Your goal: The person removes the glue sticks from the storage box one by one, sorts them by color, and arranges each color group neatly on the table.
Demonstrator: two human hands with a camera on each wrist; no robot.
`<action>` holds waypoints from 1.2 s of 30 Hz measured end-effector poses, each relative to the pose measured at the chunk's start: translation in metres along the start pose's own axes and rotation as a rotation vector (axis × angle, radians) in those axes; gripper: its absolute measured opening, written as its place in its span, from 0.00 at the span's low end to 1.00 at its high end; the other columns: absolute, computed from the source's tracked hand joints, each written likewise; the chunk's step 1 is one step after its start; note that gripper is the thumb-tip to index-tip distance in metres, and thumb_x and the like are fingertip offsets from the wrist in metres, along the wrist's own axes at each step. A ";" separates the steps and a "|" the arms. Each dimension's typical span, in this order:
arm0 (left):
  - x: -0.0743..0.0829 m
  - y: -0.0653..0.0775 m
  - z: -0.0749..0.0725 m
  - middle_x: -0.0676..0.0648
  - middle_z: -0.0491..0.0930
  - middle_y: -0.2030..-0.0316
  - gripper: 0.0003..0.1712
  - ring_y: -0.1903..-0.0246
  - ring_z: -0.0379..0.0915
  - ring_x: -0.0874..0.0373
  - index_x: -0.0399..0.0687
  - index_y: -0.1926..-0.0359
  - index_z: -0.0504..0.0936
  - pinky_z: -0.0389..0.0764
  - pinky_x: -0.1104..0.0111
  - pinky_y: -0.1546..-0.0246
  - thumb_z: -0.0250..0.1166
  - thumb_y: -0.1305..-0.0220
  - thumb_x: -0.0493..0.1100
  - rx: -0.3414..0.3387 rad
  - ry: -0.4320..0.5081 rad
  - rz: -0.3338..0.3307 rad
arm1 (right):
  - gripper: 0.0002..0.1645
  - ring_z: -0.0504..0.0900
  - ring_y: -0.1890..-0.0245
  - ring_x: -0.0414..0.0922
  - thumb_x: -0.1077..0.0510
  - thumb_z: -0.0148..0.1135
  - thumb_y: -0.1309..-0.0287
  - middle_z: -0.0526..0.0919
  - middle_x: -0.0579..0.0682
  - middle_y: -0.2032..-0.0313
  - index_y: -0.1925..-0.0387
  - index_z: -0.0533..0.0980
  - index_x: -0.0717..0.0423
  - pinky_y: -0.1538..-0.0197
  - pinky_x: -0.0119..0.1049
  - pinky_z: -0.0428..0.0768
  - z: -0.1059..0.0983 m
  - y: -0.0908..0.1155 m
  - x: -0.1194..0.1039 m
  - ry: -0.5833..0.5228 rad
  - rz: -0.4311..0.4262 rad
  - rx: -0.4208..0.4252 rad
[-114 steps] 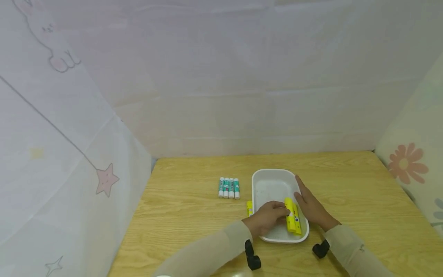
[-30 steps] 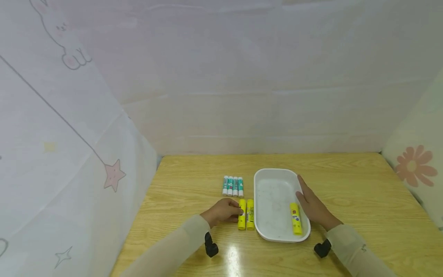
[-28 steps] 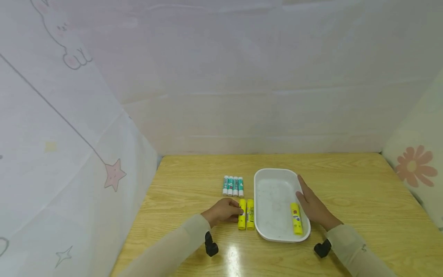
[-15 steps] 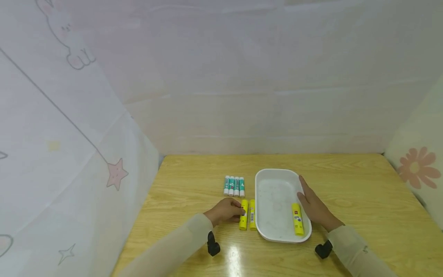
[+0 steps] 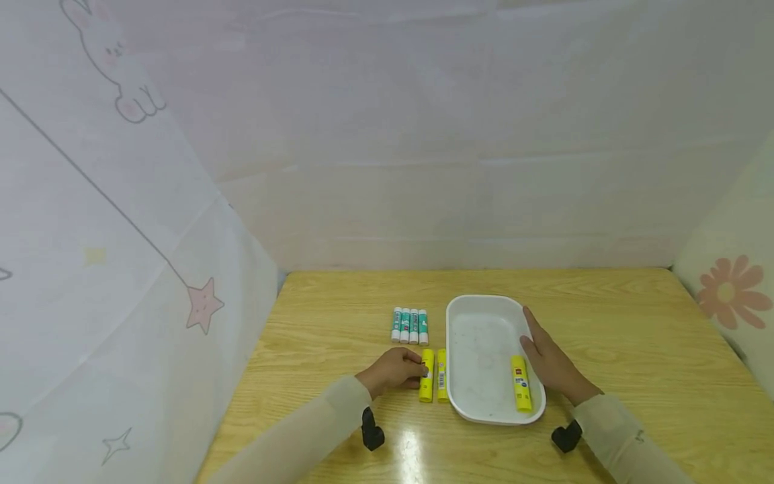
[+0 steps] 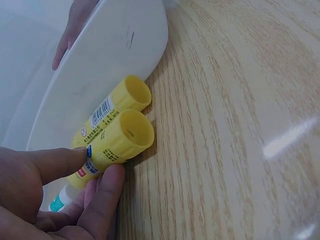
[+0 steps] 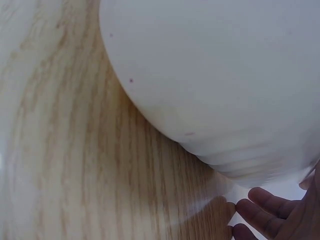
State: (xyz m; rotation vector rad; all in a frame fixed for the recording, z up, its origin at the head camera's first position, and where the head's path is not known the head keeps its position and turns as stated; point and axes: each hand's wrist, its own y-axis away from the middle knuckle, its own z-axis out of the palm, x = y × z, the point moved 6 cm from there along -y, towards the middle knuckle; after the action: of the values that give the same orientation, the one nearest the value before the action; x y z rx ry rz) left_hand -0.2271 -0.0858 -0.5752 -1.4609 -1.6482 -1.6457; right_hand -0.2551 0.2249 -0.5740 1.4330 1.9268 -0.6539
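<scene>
My left hand (image 5: pixel 392 371) pinches a yellow glue stick (image 5: pixel 426 390) between thumb and fingers, on the table left of the white tray (image 5: pixel 478 323). The left wrist view shows this held glue stick (image 6: pixel 120 142) with its hollow end turned to the camera. Right beside it, along the tray wall, lies a second yellow glue stick (image 6: pixel 131 95), barcode showing. Inside the tray, near its right wall, is another yellow glue stick (image 5: pixel 521 386). My right hand (image 5: pixel 553 363) rests against the tray's right side with fingers extended; in the right wrist view the fingers (image 7: pixel 270 212) appear beside the tray wall.
Several small green-and-white glue sticks (image 5: pixel 409 327) lie in a row behind my left hand. The wooden table (image 5: pixel 592 316) ends at a pale cloth backdrop (image 5: pixel 423 134), with more cloth along both sides.
Earlier my left hand held a yellow glue stick over the tray; it is now on the table left of it. The neighbouring stick has rolled against the tray, its barcode now showing. My right hand stays.
</scene>
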 end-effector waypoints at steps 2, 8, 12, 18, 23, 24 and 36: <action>0.000 0.000 0.000 0.43 0.78 0.60 0.20 0.61 0.81 0.53 0.34 0.47 0.73 0.85 0.63 0.59 0.67 0.37 0.38 0.000 0.008 0.000 | 0.39 0.39 0.27 0.63 0.52 0.36 0.22 0.35 0.60 0.24 0.24 0.28 0.47 0.30 0.64 0.45 0.000 0.000 0.000 -0.005 0.002 -0.001; 0.000 0.002 0.001 0.43 0.78 0.59 0.21 0.60 0.81 0.52 0.33 0.46 0.73 0.84 0.61 0.57 0.67 0.36 0.38 0.004 0.023 0.013 | 0.39 0.39 0.27 0.63 0.53 0.36 0.23 0.35 0.59 0.24 0.24 0.28 0.46 0.30 0.63 0.45 0.000 0.000 -0.001 -0.008 -0.001 0.002; -0.001 0.001 0.001 0.43 0.78 0.59 0.22 0.59 0.81 0.51 0.32 0.45 0.73 0.84 0.60 0.56 0.67 0.36 0.38 0.010 0.031 0.021 | 0.39 0.39 0.27 0.62 0.54 0.36 0.23 0.35 0.59 0.24 0.24 0.28 0.47 0.29 0.63 0.45 -0.001 0.000 -0.003 -0.011 -0.008 0.006; -0.003 0.000 0.001 0.44 0.79 0.57 0.23 0.58 0.80 0.52 0.32 0.45 0.74 0.84 0.62 0.57 0.68 0.37 0.39 0.016 0.032 0.023 | 0.39 0.39 0.27 0.62 0.53 0.36 0.22 0.35 0.59 0.24 0.24 0.28 0.46 0.29 0.63 0.44 0.000 0.000 -0.001 -0.023 -0.004 0.008; -0.007 0.000 -0.003 0.44 0.79 0.56 0.21 0.57 0.80 0.53 0.34 0.46 0.75 0.84 0.64 0.57 0.67 0.36 0.41 -0.010 0.057 0.021 | 0.39 0.39 0.27 0.62 0.52 0.37 0.23 0.35 0.58 0.24 0.24 0.29 0.45 0.30 0.64 0.44 0.001 0.000 0.002 -0.030 0.008 0.004; -0.008 -0.001 -0.005 0.43 0.79 0.56 0.20 0.57 0.80 0.53 0.34 0.46 0.75 0.84 0.64 0.56 0.66 0.35 0.41 -0.017 0.068 0.024 | 0.39 0.39 0.27 0.62 0.52 0.37 0.23 0.35 0.58 0.24 0.24 0.29 0.45 0.30 0.64 0.45 0.001 0.000 0.002 -0.030 0.008 0.001; 0.015 0.005 -0.019 0.38 0.76 0.53 0.22 0.53 0.78 0.49 0.29 0.43 0.71 0.80 0.61 0.47 0.54 0.25 0.46 -0.089 0.247 0.120 | 0.39 0.39 0.27 0.62 0.52 0.36 0.23 0.34 0.58 0.24 0.24 0.28 0.43 0.30 0.64 0.44 0.002 -0.002 0.004 -0.029 0.007 0.002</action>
State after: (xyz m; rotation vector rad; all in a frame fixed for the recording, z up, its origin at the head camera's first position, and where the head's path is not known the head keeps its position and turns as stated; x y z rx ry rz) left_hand -0.2364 -0.0982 -0.5555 -1.3089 -1.3447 -1.7710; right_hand -0.2569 0.2255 -0.5785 1.4231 1.8984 -0.6696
